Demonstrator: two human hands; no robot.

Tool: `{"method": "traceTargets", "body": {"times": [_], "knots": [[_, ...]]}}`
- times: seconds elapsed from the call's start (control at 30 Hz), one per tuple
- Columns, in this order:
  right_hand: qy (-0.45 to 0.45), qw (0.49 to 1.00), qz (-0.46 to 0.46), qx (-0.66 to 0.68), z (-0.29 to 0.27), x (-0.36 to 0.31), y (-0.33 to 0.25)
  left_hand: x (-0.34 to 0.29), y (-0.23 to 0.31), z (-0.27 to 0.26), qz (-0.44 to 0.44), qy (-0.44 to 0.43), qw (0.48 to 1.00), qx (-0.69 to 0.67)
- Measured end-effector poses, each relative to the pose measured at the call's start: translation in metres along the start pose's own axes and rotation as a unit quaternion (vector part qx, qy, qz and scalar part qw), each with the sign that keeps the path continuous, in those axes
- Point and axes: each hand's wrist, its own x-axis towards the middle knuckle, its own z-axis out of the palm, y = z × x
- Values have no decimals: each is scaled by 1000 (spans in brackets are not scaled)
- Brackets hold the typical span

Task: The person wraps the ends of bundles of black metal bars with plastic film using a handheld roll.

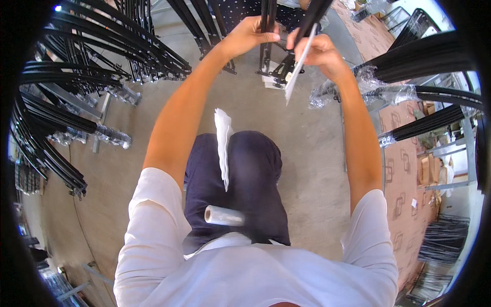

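Note:
Seated, I have both arms stretched forward to a bundle of black metal tubes standing upright. My left hand is closed around these tubes from the left, its thumb across the front. My right hand pinches a thin white sheet, seen nearly edge-on, beside the tubes. Below the hands, the tubes end in black brackets close to the floor. More white sheets lie in a narrow stack on my dark-trousered lap. A roll of clear film rests nearer my waist.
Black tube frames crowd the left side, some with film-wrapped ends. Film-wrapped bundles of black tubes jut in from the right. Past the bundle, a person's dotted dark clothing shows. Concrete floor lies around my legs, with patterned pinkish flooring farther right.

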Motion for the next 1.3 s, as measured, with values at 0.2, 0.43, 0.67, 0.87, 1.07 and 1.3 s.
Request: {"method": "traceTargets", "body": {"times": [0.2, 0.43, 0.67, 0.87, 1.07, 1.3], "knots": [[-36, 998, -50, 19, -16, -7, 2, -8, -26, 11, -40, 112, 993, 1], [-74, 997, -34, 17, 0, 7, -3, 7, -35, 23, -25, 344, 937, 50], [-23, 999, -4, 45, 0, 2, 16, 12, -32, 38, -19, 250, 968, 21], [22, 999, -34, 22, 0, -2, 15, -6, -28, 24, -113, 371, 919, 70], [48, 991, -99, 76, -12, -11, 22, -17, -37, 0, -176, 351, 896, 206], [38, 998, -47, 20, -9, -13, 19, -36, -26, 9, -69, 25, 988, -136]]}}
